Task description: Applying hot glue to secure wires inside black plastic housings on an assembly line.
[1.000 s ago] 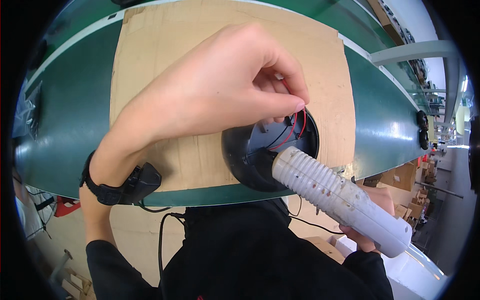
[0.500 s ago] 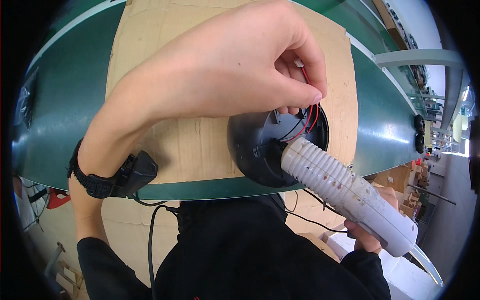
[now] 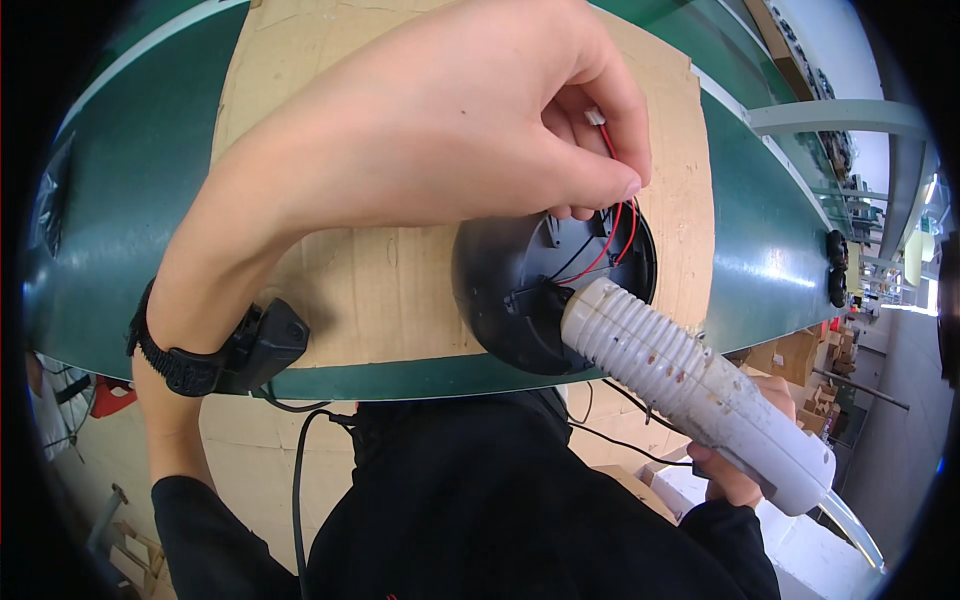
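Two bare hands work over a black, rounded plastic shell [image 3: 485, 290], which sits open side up just toward 3 o'clock from the centre, on a sheet of brown cardboard [image 3: 390, 300] laid over a green tabletop [image 3: 110, 240]. The left hand [image 3: 510, 120], arching over from 9 o'clock, is closed in a pinch of thumb and forefinger on a thin red wire [image 3: 634, 225]; a black wire [image 3: 578, 260] runs beside it inside the shell. A small white connector [image 3: 595, 116] stands free above the pinch, toward 1 o'clock. The right hand [image 3: 732, 480], at 4 o'clock and partly hidden, grips a stained white hot-glue gun [image 3: 680, 385], its nozzle end pointing into the shell toward 10 o'clock and a clear glue stick [image 3: 850, 530] trailing from its back. As a judgement, the work looks partway through: wires already lead into the shell and the glue gun is in position, while the connector is not yet plugged in. The nozzle's tip is obscured, so whether any glue has been laid cannot be told.
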